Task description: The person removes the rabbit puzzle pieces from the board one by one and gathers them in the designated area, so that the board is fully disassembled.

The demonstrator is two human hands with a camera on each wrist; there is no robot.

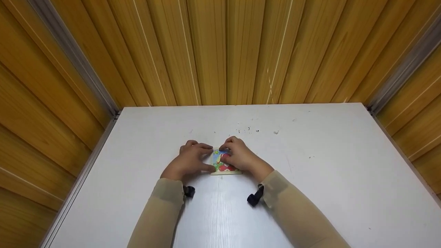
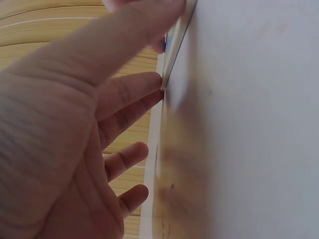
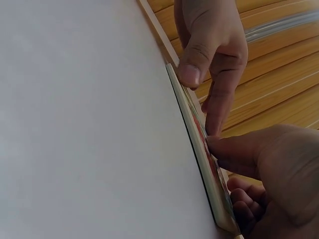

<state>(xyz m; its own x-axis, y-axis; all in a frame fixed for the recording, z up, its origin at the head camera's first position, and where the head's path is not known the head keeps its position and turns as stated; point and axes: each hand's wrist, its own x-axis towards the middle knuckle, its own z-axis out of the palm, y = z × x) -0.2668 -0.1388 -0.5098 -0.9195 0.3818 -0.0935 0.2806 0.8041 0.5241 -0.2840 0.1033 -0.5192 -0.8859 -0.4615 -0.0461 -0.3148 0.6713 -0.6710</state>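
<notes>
A small flat picture puzzle (image 1: pixel 217 158) with a pale wooden rim lies on the white table, printed in blue, green and red. My left hand (image 1: pixel 190 159) holds its left side, thumb at the near corner and forefinger at the far one. In the left wrist view, the other fingers (image 2: pixel 133 198) spread beyond the puzzle. From the right, my right hand (image 1: pixel 241 155) reaches over the picture with bent fingers and its thumb on the printed face. The right wrist view shows the right thumb (image 3: pixel 234 149) on the puzzle; its palm hides part of the right edge.
The white table (image 1: pixel 327 193) extends around both hands, with small dark marks (image 1: pixel 257 131) beyond the puzzle. Wood-patterned panels (image 1: pixel 213 51) stand behind the far edge and on both sides. Black straps (image 1: pixel 255 196) sit at the wrists.
</notes>
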